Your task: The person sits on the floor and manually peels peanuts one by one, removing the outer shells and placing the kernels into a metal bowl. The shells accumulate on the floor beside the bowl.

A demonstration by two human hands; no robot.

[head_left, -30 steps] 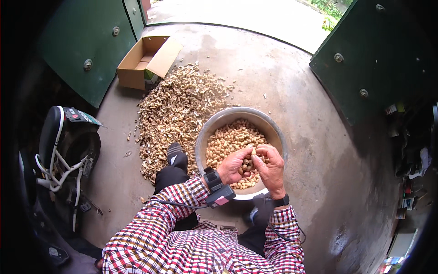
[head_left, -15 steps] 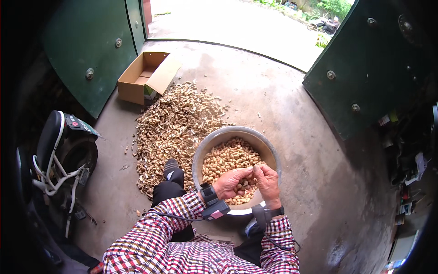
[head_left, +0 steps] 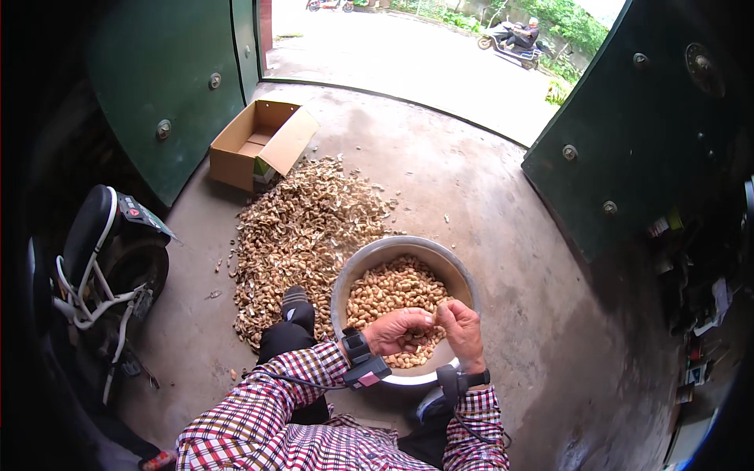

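Observation:
A round metal basin (head_left: 465, 276) holds a heap of unshelled peanuts (head_left: 397, 290). Above its near side my left hand (head_left: 397, 330) is closed, palm turned up, with peanuts in its curled fingers; the palm is partly hidden. Close beside it my right hand (head_left: 463, 334) is closed too, thumb and finger pinched at the left thumb tip on what looks like a peanut, mostly covered by the fingers. To the left of the basin spreads a wide pile of peanut shells (head_left: 294, 235) on the floor.
An open cardboard box (head_left: 236, 166) stands behind the shell pile. A small white-framed bike (head_left: 98, 275) is at the left. Green metal doors (head_left: 169, 78) flank the doorway, and a person on a scooter (head_left: 514, 38) is outside. Assorted items (head_left: 695, 345) line the right wall.
My view has tilted up a little, so the basin and hands sit lower. Both hands stay together over the basin. Outside, the scooter and its rider show more fully, farther left.

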